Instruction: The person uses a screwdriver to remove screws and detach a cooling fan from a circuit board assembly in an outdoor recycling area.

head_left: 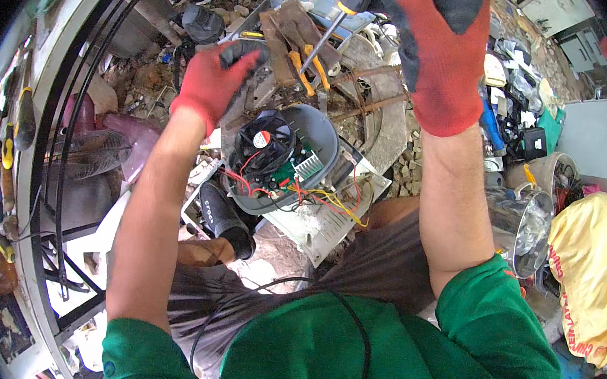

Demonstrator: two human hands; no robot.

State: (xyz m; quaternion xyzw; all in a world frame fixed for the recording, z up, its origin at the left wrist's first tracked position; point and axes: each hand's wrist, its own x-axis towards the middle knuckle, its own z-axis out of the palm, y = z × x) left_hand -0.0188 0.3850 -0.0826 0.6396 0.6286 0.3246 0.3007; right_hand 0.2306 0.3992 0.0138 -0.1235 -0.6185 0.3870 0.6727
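My left hand (223, 77), in a red and black glove, hangs above and left of a grey plastic tub (327, 136). Its fingers are loosely bent, and I see nothing in them. My right hand (439, 56), gloved alike, is raised close to the camera at the top; its fingertips are cut off or hidden. In the tub sit a black cooling fan (264, 141), a green circuit board (287, 173) with a silver heat sink (307, 168), and red and yellow wires (328, 201). Beyond the tub, an orange-handled hand tool (308, 72) lies by a brown flat piece (291, 29).
A white vented panel (321, 228) lies under the tub near my shoe (220, 210). To the left stands a black metal frame (66, 127) with screwdrivers (8, 147) beyond it. At right are a yellow bag (594, 272), a clear container (532, 236) and heaped scrap (520, 101).
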